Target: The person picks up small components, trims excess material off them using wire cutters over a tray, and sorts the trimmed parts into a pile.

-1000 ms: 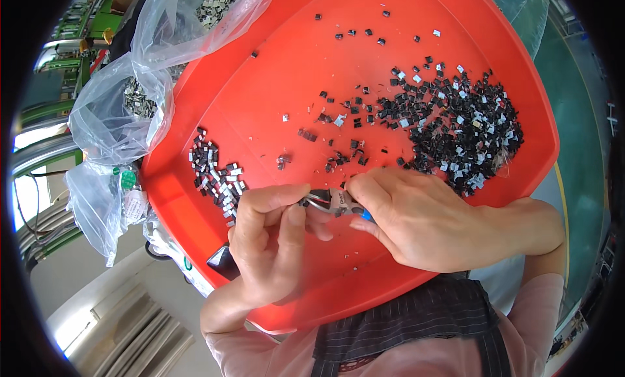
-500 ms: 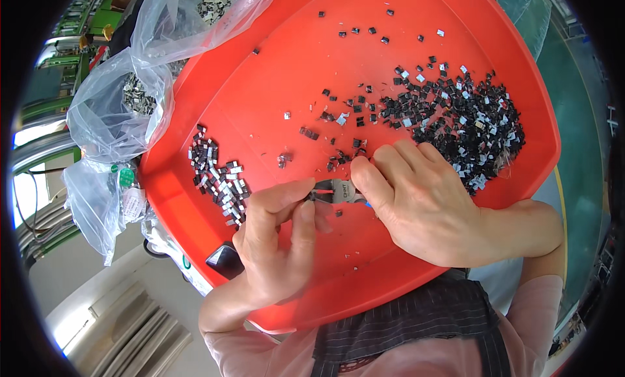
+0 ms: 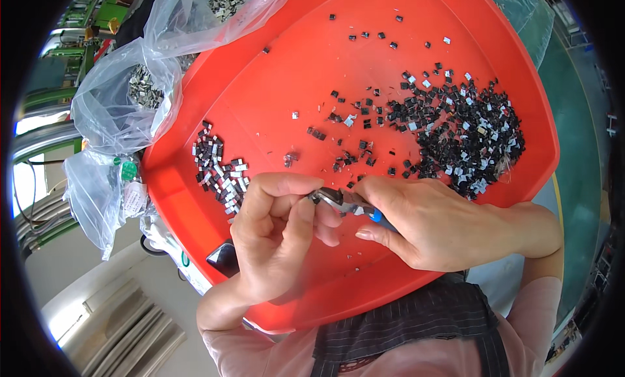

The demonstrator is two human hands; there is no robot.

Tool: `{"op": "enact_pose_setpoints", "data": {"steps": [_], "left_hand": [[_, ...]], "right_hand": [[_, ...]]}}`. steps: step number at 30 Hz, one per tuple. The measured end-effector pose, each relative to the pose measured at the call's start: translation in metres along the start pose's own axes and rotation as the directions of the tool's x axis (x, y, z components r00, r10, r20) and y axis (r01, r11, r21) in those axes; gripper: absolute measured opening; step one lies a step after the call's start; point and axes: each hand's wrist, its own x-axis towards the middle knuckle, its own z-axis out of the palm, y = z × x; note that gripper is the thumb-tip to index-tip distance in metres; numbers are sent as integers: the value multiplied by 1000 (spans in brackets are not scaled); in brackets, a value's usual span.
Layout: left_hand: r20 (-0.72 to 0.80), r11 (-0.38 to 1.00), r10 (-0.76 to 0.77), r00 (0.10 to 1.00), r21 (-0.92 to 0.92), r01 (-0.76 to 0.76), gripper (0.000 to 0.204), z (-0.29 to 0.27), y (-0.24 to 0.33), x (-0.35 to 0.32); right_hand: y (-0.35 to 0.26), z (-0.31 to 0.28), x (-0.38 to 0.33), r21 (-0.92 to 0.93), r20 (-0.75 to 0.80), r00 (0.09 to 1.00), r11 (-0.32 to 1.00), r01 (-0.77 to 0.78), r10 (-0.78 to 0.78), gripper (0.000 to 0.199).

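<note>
My right hand (image 3: 443, 224) is wrapped round pliers (image 3: 356, 208) with blue on the handles, their metal jaws pointing left. My left hand (image 3: 270, 237) is closed in a pinch on a small dark piece (image 3: 314, 198), right at the jaw tips; the fingers partly hide it. Both hands are over the near part of a large red tub (image 3: 260, 97). To the left of them lies a group of small black-and-silver pieces (image 3: 221, 172). A bigger heap of black and silvery bits (image 3: 469, 126) covers the tub's right side, with loose bits scattered toward the middle.
Clear plastic bags (image 3: 104, 110) with small metallic pieces (image 3: 144, 87) hang over the tub's left rim. A shiny black object (image 3: 224, 258) sits at the rim beside my left forearm. Green-and-metal racks (image 3: 52, 110) stand far left.
My right hand has turned and lowered, so the pliers' blue handle shows more and the jaws tilt differently. My left hand keeps its pinch in nearly the same place. The view has shifted slightly.
</note>
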Motion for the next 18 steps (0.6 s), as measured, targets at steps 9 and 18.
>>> {"op": "enact_pose_setpoints", "data": {"steps": [9, 18], "left_hand": [[-33, 996, 44, 998, 83, -41, 18, -10, 0, 5], [-62, 911, 151, 987, 397, -114, 19, -6, -4, 1]], "right_hand": [[10, 5, 2, -590, -283, 916, 804, 67, -284, 49], [13, 13, 7, -781, -348, 838, 625, -10, -421, 40]]}}
